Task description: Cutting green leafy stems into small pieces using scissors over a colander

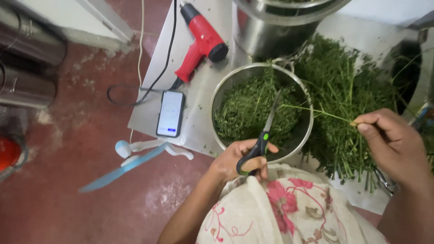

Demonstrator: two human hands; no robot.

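Black-handled steel scissors with a green pivot [262,147] sit gripped in the left hand [239,160], blades raised over a round steel bowl of chopped green herbs [253,110]. Opposite, the right hand [393,142] pinches a thin green stem [316,110] stretched across the bowl. A leafy herb pile [346,90] covers the bench [199,90] beside it.

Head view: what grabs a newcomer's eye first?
The red heat gun lying on the metal sheet at top centre, beside a phone. Right of it, a heap of green herb stalks and a steel bowl of cuttings. The left hand holds scissors over the bowl; the right hand pinches one stalk.
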